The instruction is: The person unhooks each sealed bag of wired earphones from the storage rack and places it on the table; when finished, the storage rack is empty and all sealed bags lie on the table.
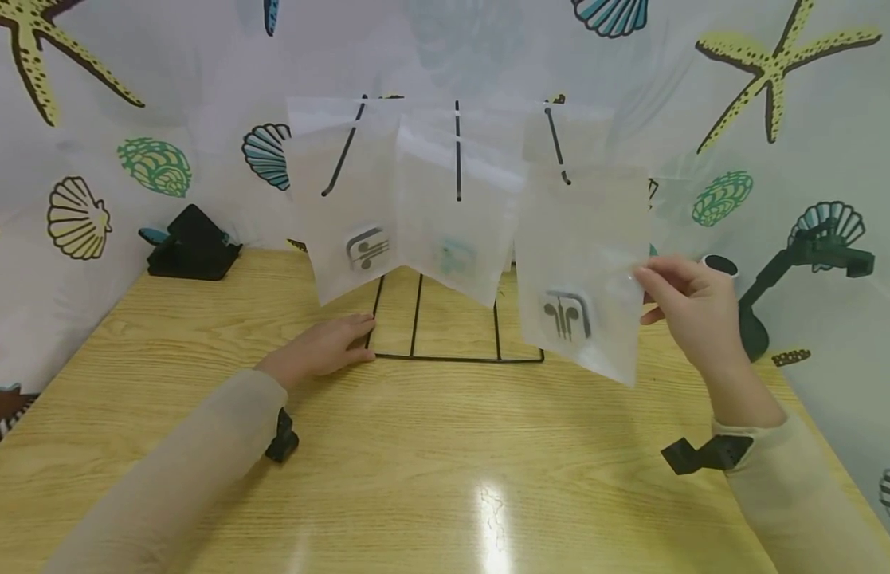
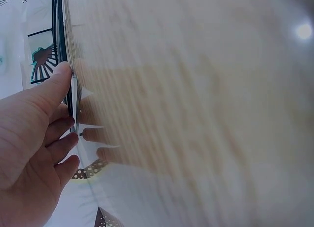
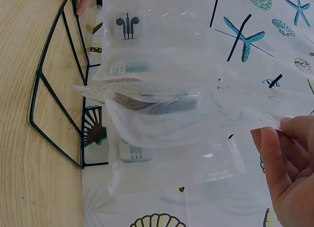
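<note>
Three clear plastic bags hang from the black hooks of a wire rack (image 1: 455,360). Packed earphones (image 1: 369,249) show in the left bag (image 1: 344,159), and the middle bag (image 1: 455,167) holds a pale teal item. My right hand (image 1: 692,307) pinches the side edge of the right bag (image 1: 584,231), which holds earphones in a case (image 1: 566,315). That bag overlaps the right hook (image 1: 555,139). Low on the table, my left hand (image 1: 323,344) touches the rack's left front corner, thumb and fingers apart. In the left wrist view its thumb (image 2: 61,75) lies against the wire.
A black stand (image 1: 192,243) stands at the back left of the wooden table (image 1: 430,478). At the right are a black jointed holder (image 1: 763,279) and a white round object (image 1: 723,265). A patterned curtain (image 1: 201,72) hangs behind the rack.
</note>
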The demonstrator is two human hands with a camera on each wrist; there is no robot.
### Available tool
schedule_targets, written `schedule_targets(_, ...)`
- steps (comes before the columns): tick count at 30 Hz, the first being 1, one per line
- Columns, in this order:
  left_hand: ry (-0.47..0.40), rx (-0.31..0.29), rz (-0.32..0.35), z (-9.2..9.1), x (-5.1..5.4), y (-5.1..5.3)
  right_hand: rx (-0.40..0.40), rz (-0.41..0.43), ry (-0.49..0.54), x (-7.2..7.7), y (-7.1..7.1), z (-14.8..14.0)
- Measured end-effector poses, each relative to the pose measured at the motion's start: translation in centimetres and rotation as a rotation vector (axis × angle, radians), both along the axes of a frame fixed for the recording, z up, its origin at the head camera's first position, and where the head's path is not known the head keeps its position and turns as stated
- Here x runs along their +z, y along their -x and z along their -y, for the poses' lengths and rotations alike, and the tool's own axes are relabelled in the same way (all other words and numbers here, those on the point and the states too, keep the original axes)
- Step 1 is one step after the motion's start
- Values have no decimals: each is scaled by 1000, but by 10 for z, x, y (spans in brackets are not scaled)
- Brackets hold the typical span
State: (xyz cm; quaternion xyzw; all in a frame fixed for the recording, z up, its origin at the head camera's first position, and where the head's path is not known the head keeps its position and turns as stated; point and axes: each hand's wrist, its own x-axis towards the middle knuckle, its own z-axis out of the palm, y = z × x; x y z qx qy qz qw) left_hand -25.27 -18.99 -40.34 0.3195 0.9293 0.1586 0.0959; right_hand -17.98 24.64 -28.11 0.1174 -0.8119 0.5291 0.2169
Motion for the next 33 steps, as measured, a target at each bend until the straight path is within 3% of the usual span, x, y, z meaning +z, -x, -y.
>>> schedule_targets(10,42,23,-13,-2,-1,1,-7,-24,-17,3,-13,-3)
schedule_targets(22,38,21,-28,-2,-4,1,42,-51,46,4,-22,-7)
schedule_targets(33,25,33,-15,-2,-4,1,50,-100,19,4,-29,-16)
